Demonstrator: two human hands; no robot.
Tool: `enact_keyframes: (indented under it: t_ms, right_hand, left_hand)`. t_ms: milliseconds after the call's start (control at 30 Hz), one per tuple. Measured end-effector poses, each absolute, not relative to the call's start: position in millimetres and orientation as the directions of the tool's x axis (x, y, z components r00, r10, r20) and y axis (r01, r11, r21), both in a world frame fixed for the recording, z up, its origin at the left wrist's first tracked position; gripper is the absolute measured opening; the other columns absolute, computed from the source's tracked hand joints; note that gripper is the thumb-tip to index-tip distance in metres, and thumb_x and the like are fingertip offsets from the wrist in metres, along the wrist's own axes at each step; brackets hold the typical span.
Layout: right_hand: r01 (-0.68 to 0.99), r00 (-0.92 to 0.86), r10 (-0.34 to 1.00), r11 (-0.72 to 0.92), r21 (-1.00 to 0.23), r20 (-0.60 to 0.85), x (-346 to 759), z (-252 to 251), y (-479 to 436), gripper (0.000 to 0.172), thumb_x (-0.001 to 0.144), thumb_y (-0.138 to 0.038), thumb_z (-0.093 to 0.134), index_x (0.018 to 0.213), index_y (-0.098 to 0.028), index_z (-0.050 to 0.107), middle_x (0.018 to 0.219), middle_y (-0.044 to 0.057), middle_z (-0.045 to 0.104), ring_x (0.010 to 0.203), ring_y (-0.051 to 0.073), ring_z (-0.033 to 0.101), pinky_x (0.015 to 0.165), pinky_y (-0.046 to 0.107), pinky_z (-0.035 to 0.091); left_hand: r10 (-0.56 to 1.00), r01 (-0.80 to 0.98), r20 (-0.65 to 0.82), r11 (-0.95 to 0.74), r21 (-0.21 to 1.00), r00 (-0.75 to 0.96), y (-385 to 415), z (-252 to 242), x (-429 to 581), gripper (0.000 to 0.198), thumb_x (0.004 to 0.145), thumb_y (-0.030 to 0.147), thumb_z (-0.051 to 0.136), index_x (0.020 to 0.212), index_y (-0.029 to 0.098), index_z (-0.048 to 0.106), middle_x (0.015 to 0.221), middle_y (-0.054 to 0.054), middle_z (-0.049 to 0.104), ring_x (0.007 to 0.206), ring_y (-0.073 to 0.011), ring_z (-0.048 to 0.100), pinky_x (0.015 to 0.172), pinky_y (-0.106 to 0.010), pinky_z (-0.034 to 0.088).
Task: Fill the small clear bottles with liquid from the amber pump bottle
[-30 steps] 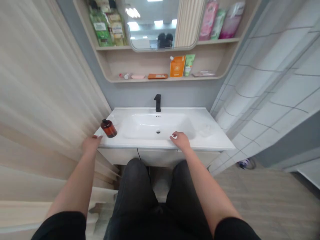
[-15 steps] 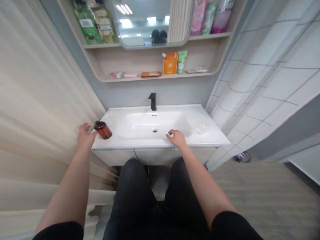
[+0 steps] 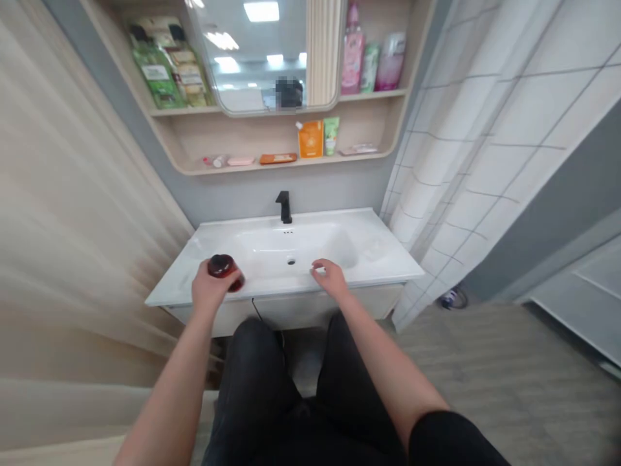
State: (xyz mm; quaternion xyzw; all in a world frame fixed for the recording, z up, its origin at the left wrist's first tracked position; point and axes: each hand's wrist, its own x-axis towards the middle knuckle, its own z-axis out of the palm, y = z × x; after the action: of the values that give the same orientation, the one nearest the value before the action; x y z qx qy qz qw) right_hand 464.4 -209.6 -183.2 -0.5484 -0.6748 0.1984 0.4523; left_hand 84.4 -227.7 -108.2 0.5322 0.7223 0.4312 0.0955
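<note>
An amber bottle (image 3: 234, 280) with a black cap stands close to the front left of the white washbasin (image 3: 361, 272). My left hand (image 3: 209, 285) is wrapped round it, thumb across the near side and fingers on the far left. Whether its base touches the counter I cannot tell. Over the front rim of the basin, my right hand (image 3: 332, 279) hovers with fingers loosely bent and apart from the thumb, holding nothing. Behind the drain rises a black faucet (image 3: 284, 207).
Above the basin hangs a wall cabinet with a mirror (image 3: 266, 65). On its shelves stand green bottles (image 3: 160, 74), an orange pouch (image 3: 310, 139), a green tube (image 3: 330, 136) and pink bottles (image 3: 352, 61). A beige curtain (image 3: 72, 194) hangs at left, a white tiled curtain (image 3: 436, 175) at right.
My left hand has closed round the amber bottle, which it was beside before. Hand and bottle now appear farther right. The view has shifted a little; my right hand keeps a similar pose.
</note>
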Motion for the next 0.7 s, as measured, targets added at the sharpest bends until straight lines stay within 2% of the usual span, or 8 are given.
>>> enact_keyframes:
  t_ms: [33, 133, 200, 300, 367, 467, 567, 700]
  right_hand:
    - [0.477, -0.060, 0.907, 0.393, -0.787, 0.417, 456, -182, -223, 0.034, 0.094, -0.036, 0.078, 0.126, -0.024, 0.077, 0.126, 0.010, 0.081, 0.120, 0.029, 0.076, 0.112, 0.046, 0.058]
    - [0.192, -0.300, 0.846, 0.506, -0.841, 0.440, 428, -177, -271, 0.095, 0.079, -0.047, 0.097, 0.162, -0.029, 0.054, 0.164, 0.014, 0.061, 0.144, 0.032, 0.065, 0.116, 0.048, 0.057]
    - [0.078, -0.339, 0.838, 0.478, -0.875, 0.427, 414, -171, -300, 0.115, 0.073, -0.046, 0.102, 0.170, -0.029, 0.043, 0.168, 0.015, 0.057, 0.148, 0.033, 0.063, 0.121, 0.050, 0.055]
    - [0.100, -0.222, 0.902, 0.400, -0.911, 0.371, 410, -161, -330, 0.098, 0.073, -0.040, 0.099, 0.159, -0.027, 0.053, 0.151, 0.013, 0.070, 0.136, 0.033, 0.071, 0.119, 0.050, 0.056]
    - [0.146, -0.169, 0.931, 0.348, -0.926, 0.323, 418, -157, -342, 0.085, 0.072, -0.037, 0.097, 0.148, -0.026, 0.061, 0.140, 0.011, 0.076, 0.127, 0.033, 0.075, 0.115, 0.051, 0.059]
    - [0.110, -0.190, 0.938, 0.315, -0.943, 0.291, 432, -157, -352, 0.096, 0.063, -0.038, 0.103, 0.148, -0.025, 0.061, 0.142, 0.011, 0.075, 0.129, 0.035, 0.074, 0.117, 0.053, 0.057]
    - [0.024, -0.247, 0.926, 0.302, -0.953, 0.287, 441, -159, -362, 0.112, 0.057, -0.042, 0.108, 0.156, -0.026, 0.057, 0.153, 0.013, 0.070, 0.142, 0.036, 0.068, 0.126, 0.055, 0.050]
    - [0.009, -0.292, 0.904, 0.330, -0.944, 0.313, 441, -154, -376, 0.104, 0.060, -0.039, 0.108, 0.152, -0.026, 0.060, 0.152, 0.014, 0.071, 0.142, 0.036, 0.069, 0.127, 0.056, 0.050]
  left_hand:
    - [0.888, 0.654, 0.298, 0.004, 0.757, -0.350, -243, -110, 106, 0.078, 0.069, 0.058, 0.096, 0.132, 0.022, 0.069, 0.124, -0.012, 0.081, 0.117, -0.0348, 0.077, 0.106, -0.047, 0.060]
    - [0.953, 0.541, 0.281, -0.179, 0.822, -0.112, -287, -114, 172, 0.071, 0.071, 0.056, 0.096, 0.128, 0.023, 0.072, 0.118, -0.010, 0.081, 0.110, -0.0328, 0.078, 0.105, -0.047, 0.061]
    - [0.954, 0.493, 0.300, -0.257, 0.831, -0.009, -311, -115, 210, 0.069, 0.070, 0.049, 0.098, 0.129, 0.023, 0.074, 0.121, -0.011, 0.080, 0.114, -0.0343, 0.077, 0.109, -0.050, 0.059]
    - [0.921, 0.374, 0.384, -0.378, 0.847, 0.060, -330, -113, 243, 0.076, 0.068, 0.042, 0.100, 0.137, 0.024, 0.074, 0.144, -0.016, 0.073, 0.141, -0.0388, 0.065, 0.127, -0.055, 0.047]
    - [0.906, 0.171, 0.382, -0.412, 0.895, 0.183, -334, -110, 249, 0.081, 0.079, 0.046, 0.094, 0.153, 0.025, 0.066, 0.159, -0.017, 0.065, 0.154, -0.0376, 0.057, 0.133, -0.055, 0.040]
    - [0.880, -0.089, 0.299, -0.287, 0.954, 0.370, -333, -105, 245, 0.078, 0.097, 0.053, 0.078, 0.166, 0.025, 0.056, 0.152, -0.017, 0.073, 0.146, -0.0339, 0.066, 0.130, -0.054, 0.045]
    - [0.882, -0.090, 0.241, -0.223, 0.971, 0.406, -337, -99, 241, 0.064, 0.095, 0.051, 0.081, 0.152, 0.023, 0.071, 0.135, -0.015, 0.082, 0.134, -0.0328, 0.074, 0.127, -0.052, 0.049]
    - [0.890, -0.080, 0.250, -0.238, 0.968, 0.381, -351, -92, 243, 0.039, 0.086, 0.041, 0.089, 0.118, 0.021, 0.085, 0.123, -0.014, 0.085, 0.121, -0.0317, 0.079, 0.120, -0.051, 0.055]
